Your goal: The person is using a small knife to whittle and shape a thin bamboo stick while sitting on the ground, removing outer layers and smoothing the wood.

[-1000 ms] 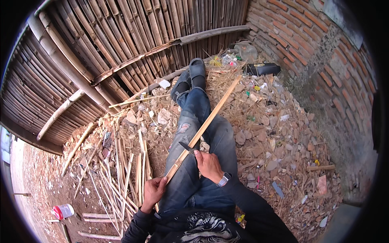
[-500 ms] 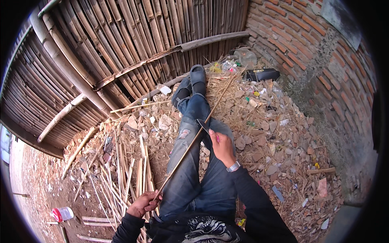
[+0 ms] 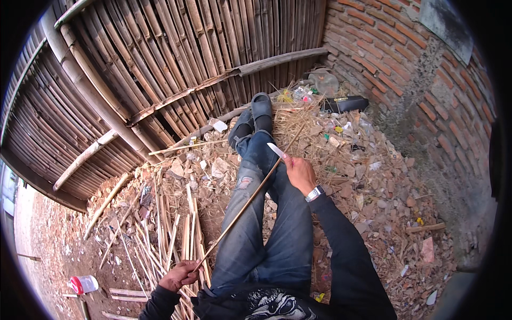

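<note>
A long, thin bamboo strip [image 3: 234,220] runs slantwise across my jeans, from low on the left to beyond my right hand. My left hand [image 3: 180,275] is closed around its near end, beside my left thigh. In my right hand [image 3: 300,174] is a knife [image 3: 276,150], its pale blade sticking out past the fingers and lying across the strip. The handle is hidden in the grip. My legs [image 3: 250,213] stretch forward, with the feet in dark slip-on clogs [image 3: 261,105] crossed at the ankles.
Several split bamboo strips [image 3: 189,229] lie on the ground at my left. Ahead stands a bamboo wall [image 3: 202,48]; a brick wall [image 3: 394,37] rises on the right. Stones and litter [image 3: 368,197] cover the ground. A black case [image 3: 345,103] and a red-and-white tub [image 3: 84,284] lie farther off.
My right hand and the knife have moved forward along the strip, and the blade now shows its bright side. My left hand has shifted slightly left and down with the near end.
</note>
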`<state>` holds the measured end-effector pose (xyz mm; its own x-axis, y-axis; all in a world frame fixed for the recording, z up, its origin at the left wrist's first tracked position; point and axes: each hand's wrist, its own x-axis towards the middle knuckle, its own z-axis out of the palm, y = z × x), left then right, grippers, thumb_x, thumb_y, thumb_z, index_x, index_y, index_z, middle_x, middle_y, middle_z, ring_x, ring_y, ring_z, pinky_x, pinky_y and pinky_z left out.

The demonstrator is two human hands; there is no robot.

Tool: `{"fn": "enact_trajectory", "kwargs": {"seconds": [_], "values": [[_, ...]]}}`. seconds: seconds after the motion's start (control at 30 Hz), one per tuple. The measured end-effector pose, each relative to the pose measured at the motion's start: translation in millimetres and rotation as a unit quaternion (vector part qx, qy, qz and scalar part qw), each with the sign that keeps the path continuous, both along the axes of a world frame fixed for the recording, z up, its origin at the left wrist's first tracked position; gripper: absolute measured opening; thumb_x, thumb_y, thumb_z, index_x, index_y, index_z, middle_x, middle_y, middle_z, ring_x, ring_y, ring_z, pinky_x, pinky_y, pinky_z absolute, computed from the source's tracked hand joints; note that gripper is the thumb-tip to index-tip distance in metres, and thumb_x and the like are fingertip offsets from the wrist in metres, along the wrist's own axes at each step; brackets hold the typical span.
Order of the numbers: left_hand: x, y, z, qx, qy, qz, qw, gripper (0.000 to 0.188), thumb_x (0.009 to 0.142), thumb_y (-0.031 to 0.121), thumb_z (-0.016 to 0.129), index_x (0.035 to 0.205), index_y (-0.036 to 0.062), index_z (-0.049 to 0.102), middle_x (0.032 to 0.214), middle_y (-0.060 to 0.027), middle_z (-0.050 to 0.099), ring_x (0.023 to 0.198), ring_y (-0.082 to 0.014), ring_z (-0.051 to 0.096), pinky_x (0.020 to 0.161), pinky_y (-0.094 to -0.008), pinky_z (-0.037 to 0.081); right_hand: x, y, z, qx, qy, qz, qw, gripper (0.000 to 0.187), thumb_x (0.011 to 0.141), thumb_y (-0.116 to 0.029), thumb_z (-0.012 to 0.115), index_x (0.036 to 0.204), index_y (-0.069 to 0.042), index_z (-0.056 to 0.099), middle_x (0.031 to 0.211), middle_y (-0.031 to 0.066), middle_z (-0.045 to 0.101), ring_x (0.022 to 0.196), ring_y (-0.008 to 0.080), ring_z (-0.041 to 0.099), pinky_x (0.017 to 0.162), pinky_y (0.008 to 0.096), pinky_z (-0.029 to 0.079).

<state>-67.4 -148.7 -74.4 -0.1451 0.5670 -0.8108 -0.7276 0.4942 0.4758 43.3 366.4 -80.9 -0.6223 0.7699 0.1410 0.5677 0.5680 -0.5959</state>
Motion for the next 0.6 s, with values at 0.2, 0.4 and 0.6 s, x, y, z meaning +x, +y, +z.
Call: {"fn": "enact_trajectory", "kwargs": {"seconds": [0.2,0.4,0.6], "values": [[6.9,37.7,0.1,0.006,0.001,0.003,1.0,0.035,0.112,0.03,0.054,0.101,-0.0003,0.068,0.055,0.0046,0.038,0.036,-0.0058,0.028,0.036,-0.0248,0.02,16.9,-32.6,-20.6,0.01,0.063,-0.01,0.998,0.06,0.109,-0.047,0.048,0.08,0.001,0.069,0.076,0.027,0.068,0.075,0.0494,0.066,0.068,0.0581,0.05],[11.8,61.3,-1.6,0.015,-0.002,0.019,1.0,0.035,0.112,0.028,0.053,0.1,-0.0016,0.067,0.058,0.0028,0.042,0.036,-0.0059,0.029,0.035,-0.0247,0.022,24.6,-36.1,-18.9,-0.041,0.047,0.028,0.998,0.058,0.109,-0.044,0.049,0.079,0.003,0.068,0.073,0.0289,0.064,0.072,0.0494,0.064,0.066,0.0558,0.047],[7.6,78.5,-0.7,0.034,-0.023,0.019,0.999,0.036,0.112,0.03,0.054,0.099,-0.0008,0.067,0.059,0.0027,0.042,0.036,-0.0057,0.03,0.034,-0.0247,0.022,32.4,-40.9,-29.7,-0.08,0.076,0.03,0.993,0.058,0.109,-0.044,0.049,0.082,0.003,0.068,0.072,0.0283,0.063,0.073,0.0498,0.063,0.066,0.056,0.046]]}}
